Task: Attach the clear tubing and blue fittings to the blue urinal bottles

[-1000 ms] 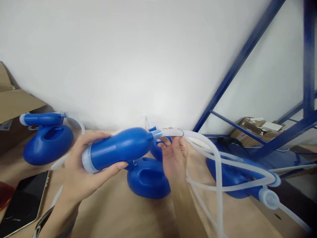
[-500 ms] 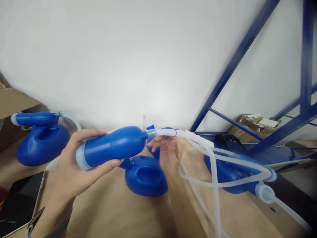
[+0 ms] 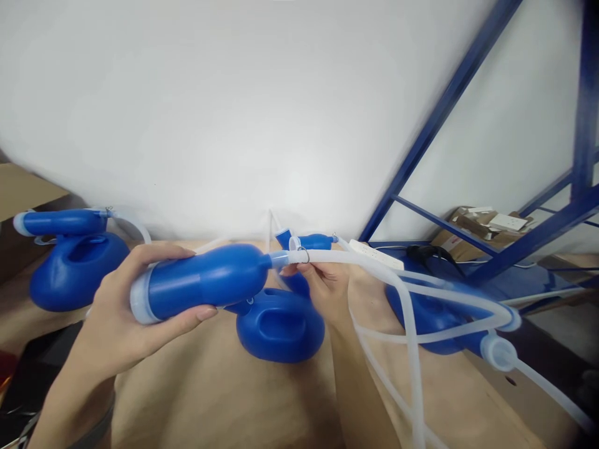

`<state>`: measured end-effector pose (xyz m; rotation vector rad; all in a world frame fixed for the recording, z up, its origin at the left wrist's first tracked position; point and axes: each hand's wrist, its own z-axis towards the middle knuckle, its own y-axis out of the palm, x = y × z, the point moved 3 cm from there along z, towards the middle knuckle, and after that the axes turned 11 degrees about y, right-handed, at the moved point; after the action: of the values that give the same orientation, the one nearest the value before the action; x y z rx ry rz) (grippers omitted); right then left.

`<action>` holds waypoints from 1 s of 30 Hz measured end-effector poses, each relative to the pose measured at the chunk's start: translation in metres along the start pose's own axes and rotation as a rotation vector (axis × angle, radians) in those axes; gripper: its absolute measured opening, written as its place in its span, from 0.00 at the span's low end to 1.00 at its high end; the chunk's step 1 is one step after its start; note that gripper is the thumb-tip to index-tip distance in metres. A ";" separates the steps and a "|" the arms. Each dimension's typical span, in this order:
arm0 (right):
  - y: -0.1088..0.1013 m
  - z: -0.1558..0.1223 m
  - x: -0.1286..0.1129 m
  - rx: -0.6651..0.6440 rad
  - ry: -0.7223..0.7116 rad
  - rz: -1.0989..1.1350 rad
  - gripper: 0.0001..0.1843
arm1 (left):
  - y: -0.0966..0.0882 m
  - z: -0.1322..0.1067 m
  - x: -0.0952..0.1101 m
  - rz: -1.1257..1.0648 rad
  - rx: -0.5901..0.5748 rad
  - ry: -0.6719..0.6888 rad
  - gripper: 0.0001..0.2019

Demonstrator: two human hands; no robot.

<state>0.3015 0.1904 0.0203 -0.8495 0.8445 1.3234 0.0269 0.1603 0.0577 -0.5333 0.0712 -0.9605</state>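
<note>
My left hand is wrapped round a blue plastic bottle-shaped piece with a translucent cap at its wide end. A clear hose joins the narrow connector at its right end. On that hose, close to the connector, sits a thin wire hose clamp. My right hand has its thumb and fingers pinched on the clamp from below, partly hidden under the hose. Below the hands a blue jug with a handle stands on the brown table.
More blue jugs stand at the left and right, with a looping hose on the right one. A white power strip lies at the back. A blue metal frame rises at right. A black flat object is front left.
My right hand has moved left along the hose, and the clamp now sits nearer the connector. The right fingers have closed together. The blue bottle-shaped piece has shifted slightly left.
</note>
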 end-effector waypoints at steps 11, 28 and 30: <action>0.012 -0.010 -0.025 -0.032 -0.008 -0.098 0.13 | 0.011 -0.009 0.003 -0.009 0.005 0.041 0.29; 0.001 -0.004 -0.018 -0.108 0.122 -0.061 0.19 | 0.022 -0.003 -0.004 0.011 -0.027 0.060 0.23; 0.003 -0.002 -0.016 -0.107 0.173 -0.003 0.20 | 0.023 -0.002 -0.004 0.039 -0.047 0.064 0.23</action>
<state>0.2979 0.1814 0.0330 -1.0607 0.9124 1.3148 0.0416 0.1728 0.0446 -0.5424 0.1613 -0.9394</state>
